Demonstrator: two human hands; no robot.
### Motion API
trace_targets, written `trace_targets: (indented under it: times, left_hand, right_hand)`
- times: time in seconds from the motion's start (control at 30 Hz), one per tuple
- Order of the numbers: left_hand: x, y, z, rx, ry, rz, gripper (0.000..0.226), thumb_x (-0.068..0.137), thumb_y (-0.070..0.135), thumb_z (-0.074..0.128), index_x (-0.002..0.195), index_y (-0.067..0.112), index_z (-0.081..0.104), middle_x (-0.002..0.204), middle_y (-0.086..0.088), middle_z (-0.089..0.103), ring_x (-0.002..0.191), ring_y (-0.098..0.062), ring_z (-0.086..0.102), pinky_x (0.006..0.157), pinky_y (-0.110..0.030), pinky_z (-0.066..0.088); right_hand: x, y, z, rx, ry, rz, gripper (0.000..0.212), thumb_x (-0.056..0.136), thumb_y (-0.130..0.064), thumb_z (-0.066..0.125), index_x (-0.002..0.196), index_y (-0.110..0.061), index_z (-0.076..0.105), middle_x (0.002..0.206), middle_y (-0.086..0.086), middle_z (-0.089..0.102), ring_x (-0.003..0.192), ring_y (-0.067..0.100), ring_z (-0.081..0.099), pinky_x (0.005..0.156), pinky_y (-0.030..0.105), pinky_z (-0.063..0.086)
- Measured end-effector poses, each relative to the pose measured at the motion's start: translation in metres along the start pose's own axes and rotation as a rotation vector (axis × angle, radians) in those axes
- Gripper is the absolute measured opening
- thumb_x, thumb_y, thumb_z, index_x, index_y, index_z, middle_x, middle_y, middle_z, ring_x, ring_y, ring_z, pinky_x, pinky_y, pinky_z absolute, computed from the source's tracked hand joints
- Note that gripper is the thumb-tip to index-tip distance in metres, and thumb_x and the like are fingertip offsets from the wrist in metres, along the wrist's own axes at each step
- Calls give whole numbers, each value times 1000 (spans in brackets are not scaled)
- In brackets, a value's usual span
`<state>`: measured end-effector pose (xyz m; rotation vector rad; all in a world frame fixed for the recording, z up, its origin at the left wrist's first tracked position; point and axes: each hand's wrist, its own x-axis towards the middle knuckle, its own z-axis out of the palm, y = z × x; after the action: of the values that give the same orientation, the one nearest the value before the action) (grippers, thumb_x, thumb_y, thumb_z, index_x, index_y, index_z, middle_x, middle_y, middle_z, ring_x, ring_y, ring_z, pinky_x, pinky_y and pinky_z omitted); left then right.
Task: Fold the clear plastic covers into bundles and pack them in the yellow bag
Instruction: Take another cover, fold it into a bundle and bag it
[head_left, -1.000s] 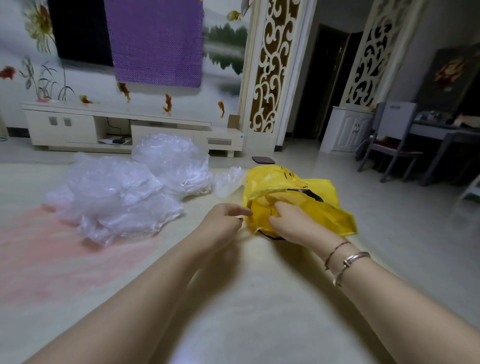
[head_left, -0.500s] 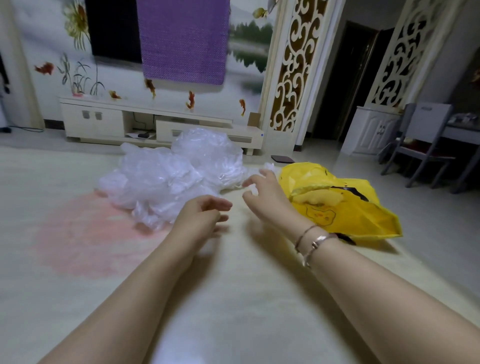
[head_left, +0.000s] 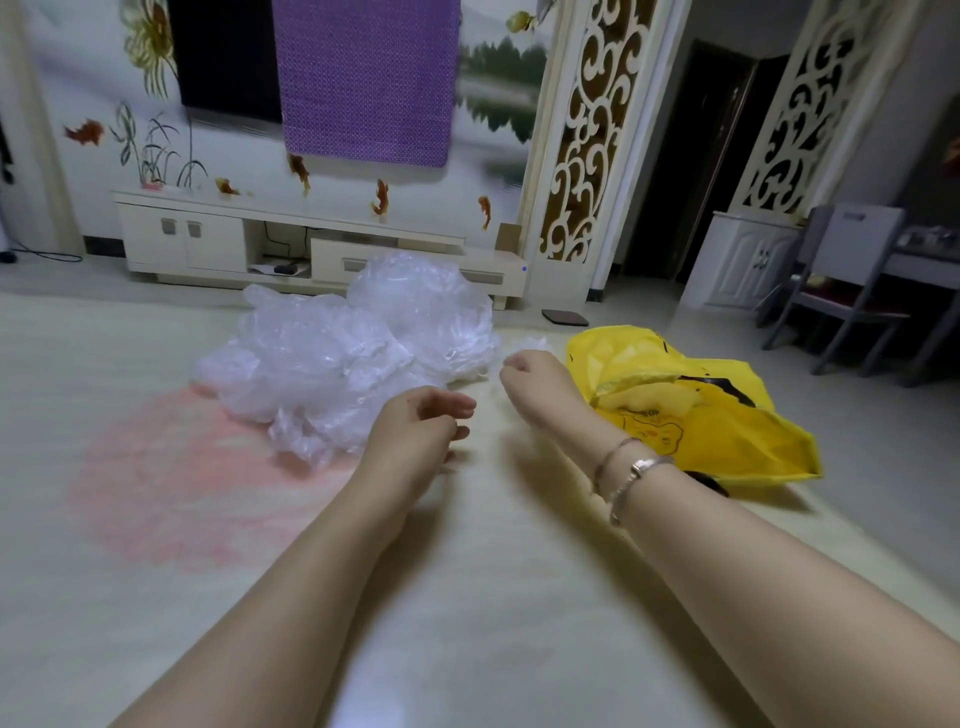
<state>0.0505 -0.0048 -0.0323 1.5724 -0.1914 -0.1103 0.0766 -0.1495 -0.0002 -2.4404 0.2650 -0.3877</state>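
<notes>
A: Where are the covers (head_left: 332, 364)?

B: Heaped loose on the floor (head_left: 467, 597), just left of the bag (head_left: 727, 431). One small crumpled cover (head_left: 530, 344) lies apart from the heap, right at the bag's left edge.

A: And the bag?

B: On its side with the mouth gaping toward the heap. Something pale shows inside, perhaps a bundle, but I cannot tell.

A: The hands?

B: Both hang left of the bag and hold nothing. The left hand (head_left: 415, 431) is in front of the heap, its fingers loosely curled and a little apart. The right hand (head_left: 535, 379) is nearest the bag, knuckles bent beside the small cover, no pinch on it that I can see.

A: So which step?

B: Fetching the next cover, I judge. The next move calls for taking one sheet free of the heap, then flattening it to fold.

A: The room?

B: Pale floor with a pink patch left of the heap; behind it a low white cabinet (head_left: 311, 244) and a purple cloth (head_left: 363, 78) on the wall.
</notes>
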Motion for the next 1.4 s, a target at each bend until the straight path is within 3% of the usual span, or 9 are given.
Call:
trace_targets:
  times: [0.1, 0.17, 0.3, 0.5, 0.77, 0.9, 1.03, 1.2, 1.4]
  left_hand:
    - [-7, 7, 0, 68, 56, 142, 33, 86, -2, 50, 92, 24, 68, 102, 12, 69, 100, -8, 63, 85, -28, 50]
    - [-16, 15, 1, 83, 63, 213, 31, 87, -1, 52, 95, 24, 68, 101, 16, 67, 96, -3, 62, 73, -13, 47]
    - [-35, 21, 5, 68, 0, 270, 19, 90, 7, 58, 103, 18, 67, 106, 13, 67, 94, -1, 61, 64, 1, 40]
    - [-60, 22, 21, 104, -270, 239, 17, 88, 25, 67, 104, 22, 70, 106, 6, 71, 100, -6, 65, 82, -12, 47]
    - [-70, 24, 32, 2, -454, 121, 28, 86, 29, 63, 107, 12, 67, 97, -2, 72, 86, -10, 64, 73, -25, 51]
    - [-68, 20, 30, -156, -343, 36, 14, 87, 5, 64, 100, 0, 67, 93, -15, 68, 84, -22, 64, 71, -29, 53]
    - [-61, 22, 23, -308, -246, -58, 17, 85, 8, 64, 99, -1, 68, 87, -15, 69, 67, -20, 66, 58, -26, 55]
    - [-61, 20, 22, -366, -280, -107, 28, 88, 12, 62, 110, -5, 65, 84, -16, 68, 62, -20, 63, 55, -24, 53]
    - [-60, 19, 29, -218, -191, -110, 14, 91, 3, 57, 77, 6, 59, 50, 2, 63, 43, -6, 59, 43, -15, 47]
  right_hand:
    - [-43, -2, -29, 188, -3, -106, 29, 93, -6, 44, 110, -5, 68, 108, 5, 67, 99, 20, 61, 79, 22, 47]
    - [-73, 2, -55, 283, -33, -138, 31, 94, -5, 44, 112, -11, 68, 107, -4, 67, 93, 7, 60, 69, 7, 43]
    - [-115, 21, -93, 530, -121, -72, 35, 94, -3, 42, 96, -17, 74, 100, -5, 73, 88, 8, 60, 72, 22, 41]
    - [-130, 38, -106, 818, -164, 29, 43, 91, 3, 41, 77, -14, 78, 81, 2, 71, 87, 19, 58, 74, 30, 38]
    - [-134, 37, -105, 1172, -352, 43, 42, 89, 8, 39, 122, -1, 62, 129, 18, 59, 109, 24, 57, 99, 39, 42]
    - [-133, 38, -97, 1126, -262, -21, 44, 89, 15, 41, 124, -6, 58, 122, 10, 66, 101, 20, 65, 74, 27, 51]
    - [-136, 44, -94, 526, 3, -248, 29, 90, -10, 63, 112, -29, 62, 123, -11, 61, 110, 8, 58, 82, 23, 47]
    - [-139, 44, -76, 86, -60, -426, 32, 78, -35, 76, 105, -41, 60, 137, -20, 42, 128, 3, 35, 98, 12, 31]
    - [-133, 44, -82, 428, 65, -302, 22, 86, -20, 69, 68, -22, 57, 103, -6, 65, 97, 5, 60, 85, 26, 46]
